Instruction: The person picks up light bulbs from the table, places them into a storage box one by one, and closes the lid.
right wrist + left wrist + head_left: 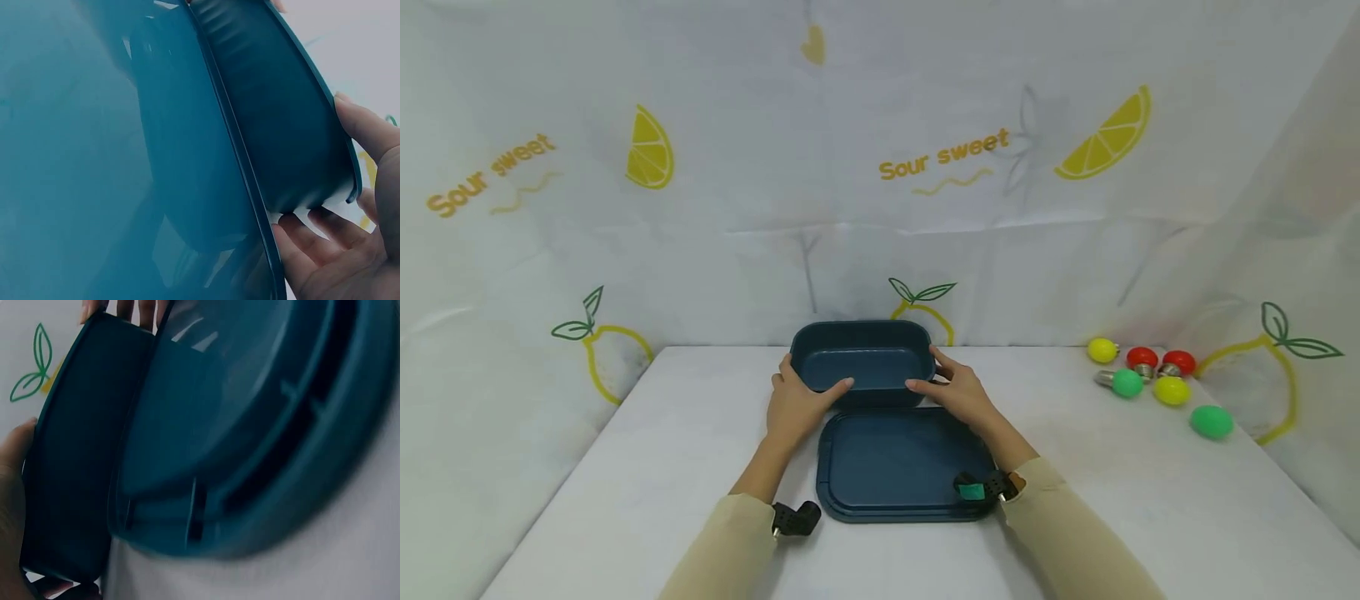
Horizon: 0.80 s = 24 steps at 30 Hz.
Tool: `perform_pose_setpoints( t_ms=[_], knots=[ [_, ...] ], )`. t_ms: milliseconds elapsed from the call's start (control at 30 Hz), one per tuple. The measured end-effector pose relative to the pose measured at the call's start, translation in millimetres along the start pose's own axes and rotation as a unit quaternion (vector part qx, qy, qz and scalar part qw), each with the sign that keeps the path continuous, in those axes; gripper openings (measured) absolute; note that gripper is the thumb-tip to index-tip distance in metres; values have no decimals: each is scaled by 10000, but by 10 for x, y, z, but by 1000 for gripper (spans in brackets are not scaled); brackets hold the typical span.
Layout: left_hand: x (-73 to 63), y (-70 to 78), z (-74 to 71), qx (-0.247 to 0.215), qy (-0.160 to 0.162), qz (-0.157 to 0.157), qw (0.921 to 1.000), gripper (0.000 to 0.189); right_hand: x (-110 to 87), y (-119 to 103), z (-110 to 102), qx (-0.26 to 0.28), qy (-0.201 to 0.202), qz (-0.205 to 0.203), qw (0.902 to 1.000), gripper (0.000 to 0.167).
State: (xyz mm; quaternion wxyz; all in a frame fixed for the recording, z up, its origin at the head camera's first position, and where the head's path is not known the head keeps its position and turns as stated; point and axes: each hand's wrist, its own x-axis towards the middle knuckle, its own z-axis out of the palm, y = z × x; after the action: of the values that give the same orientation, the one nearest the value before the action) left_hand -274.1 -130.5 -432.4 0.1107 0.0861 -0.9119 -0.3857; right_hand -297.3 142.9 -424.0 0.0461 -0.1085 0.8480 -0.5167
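Note:
A dark teal, open-topped rectangular box (862,371) is held between both hands near the back edge of the table. My left hand (795,406) grips its left end, thumb on the front wall near the rim. The right hand (962,393) has the opposite end, with its thumb (362,125) at the rim and its fingers curled by the lower corner in the right wrist view. Right in front of the box lies a matching flat lid (906,462) with a raised edge. My right wrist overlaps the lid's right side in the head view.
Several small bulbs lie at the table's back right: a yellow bulb (1102,350), a red bulb (1142,358) and a green bulb (1212,422) among them. Behind the white table (625,483) hangs a white cloth (737,167) printed with lemons. Each wrist carries a small black camera.

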Motion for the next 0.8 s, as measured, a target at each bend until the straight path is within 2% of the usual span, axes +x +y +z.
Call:
perform_pose_setpoints(
  t_ms=[267,467,667,800],
  knots=[
    [-64,262,241,15,-34,227,9997,126,-103,162,-311,270,69,294,9992,92],
    [-82,419,376,63,-3,312,9995,125,-133,237,-484,182,153,446,9987,93],
    [-93,471,452,193,-122,434,9988,122,-160,323,-573,-116,183,510,9985,93],
    [-93,427,428,-113,-378,583,9975,111,-211,360,-578,-69,161,474,9987,92]
  ],
)
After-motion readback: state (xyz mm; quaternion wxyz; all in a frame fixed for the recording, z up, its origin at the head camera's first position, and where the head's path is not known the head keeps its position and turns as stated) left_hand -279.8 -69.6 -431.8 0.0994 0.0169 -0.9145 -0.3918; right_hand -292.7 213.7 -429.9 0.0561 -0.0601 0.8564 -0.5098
